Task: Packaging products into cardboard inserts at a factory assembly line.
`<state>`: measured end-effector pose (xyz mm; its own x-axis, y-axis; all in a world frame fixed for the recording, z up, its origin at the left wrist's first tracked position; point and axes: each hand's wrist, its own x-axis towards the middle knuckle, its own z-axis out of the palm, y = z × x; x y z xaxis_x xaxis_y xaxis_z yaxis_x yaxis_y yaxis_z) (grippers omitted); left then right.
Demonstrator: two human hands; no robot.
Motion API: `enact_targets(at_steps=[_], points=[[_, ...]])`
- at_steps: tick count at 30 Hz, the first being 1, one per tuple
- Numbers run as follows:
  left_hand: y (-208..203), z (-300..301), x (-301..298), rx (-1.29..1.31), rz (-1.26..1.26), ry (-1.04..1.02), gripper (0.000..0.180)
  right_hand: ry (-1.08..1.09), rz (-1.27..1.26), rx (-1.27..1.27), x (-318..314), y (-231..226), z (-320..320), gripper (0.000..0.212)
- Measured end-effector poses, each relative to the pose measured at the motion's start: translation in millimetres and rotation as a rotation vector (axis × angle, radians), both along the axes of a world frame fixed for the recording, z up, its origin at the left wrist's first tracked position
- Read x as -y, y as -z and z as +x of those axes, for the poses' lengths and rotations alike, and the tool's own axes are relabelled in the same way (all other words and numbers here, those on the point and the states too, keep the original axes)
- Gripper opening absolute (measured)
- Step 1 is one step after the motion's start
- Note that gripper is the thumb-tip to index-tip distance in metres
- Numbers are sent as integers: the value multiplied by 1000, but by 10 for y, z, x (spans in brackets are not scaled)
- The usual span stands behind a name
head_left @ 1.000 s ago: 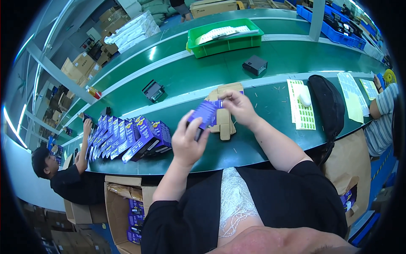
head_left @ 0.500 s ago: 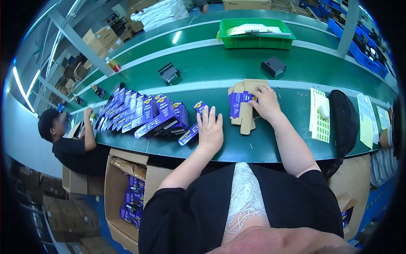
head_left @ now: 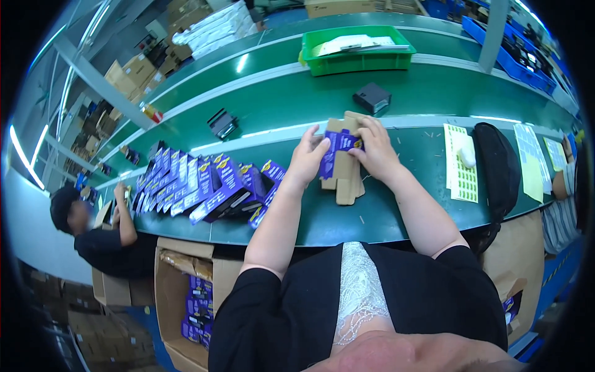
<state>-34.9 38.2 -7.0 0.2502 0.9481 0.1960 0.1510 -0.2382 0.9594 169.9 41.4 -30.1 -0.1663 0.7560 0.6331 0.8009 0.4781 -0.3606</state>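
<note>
A short stack of flat, unfolded cartons (head_left: 343, 177), brown with a purple printed panel, lies on the green bench in front of me. My right hand (head_left: 376, 150) grips its upper right edge, thumb on top of the purple panel. At the stack's left edge is my left hand (head_left: 306, 156), its thumb and forefinger spread, the thumb tip at the purple panel. Whether its other fingers touch the carton is hidden. Left of my left forearm, folded purple boxes (head_left: 226, 186) lean in a slanting row; the forearm partly covers the nearest one.
A green bin (head_left: 359, 62) with papers stands across the bench. Two black devices (head_left: 372, 98) rest on the far strip. To the right lie sticker sheets (head_left: 462, 180) and a black pouch (head_left: 496, 170). An open carton (head_left: 186, 248) holds purple boxes below; a co-worker (head_left: 102, 235) sits left.
My left hand has left the nearest purple box and moved right to the flat cartons. That box now leans against the row. My right hand stays on the stack.
</note>
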Motion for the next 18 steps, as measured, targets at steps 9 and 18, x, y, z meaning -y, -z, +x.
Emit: enact_targets(at_steps=[9, 18], points=[[-98, 43, 232, 521, -465, 380, 53, -263, 52, -213, 157, -189, 28, 32], [-46, 203, 271, 438, -165, 41, 52, -419, -143, -730, 198, -156, -27, 22]])
